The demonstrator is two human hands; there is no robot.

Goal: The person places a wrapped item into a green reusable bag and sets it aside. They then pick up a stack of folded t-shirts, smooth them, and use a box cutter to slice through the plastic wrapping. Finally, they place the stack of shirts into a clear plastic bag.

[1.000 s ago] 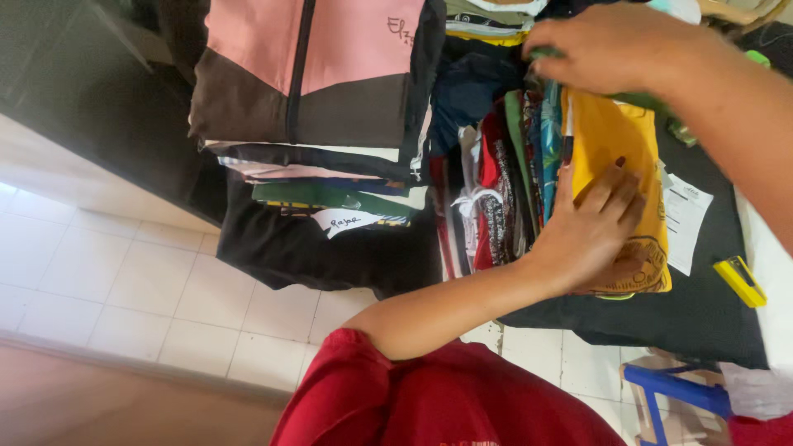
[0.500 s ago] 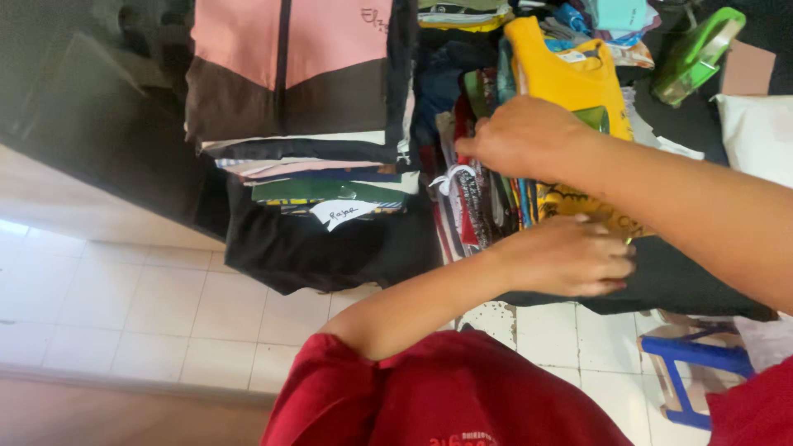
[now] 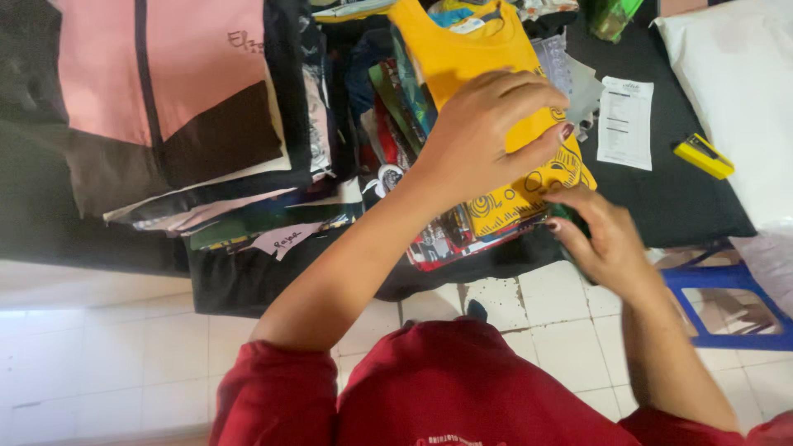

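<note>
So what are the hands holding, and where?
The left hand lies flat on top of the folded yellow shirt, pressing it. The right hand pinches the pile's lower edge with its fingers; which garment it grips cannot be told.

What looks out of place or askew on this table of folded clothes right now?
Nothing is spilled or damaged. The stack of folded garments under the left hand leans sideways, edges fanned out. The yellow shirt on top sits skewed. A paper slip and a yellow tool lie loose on the black cloth.
</note>
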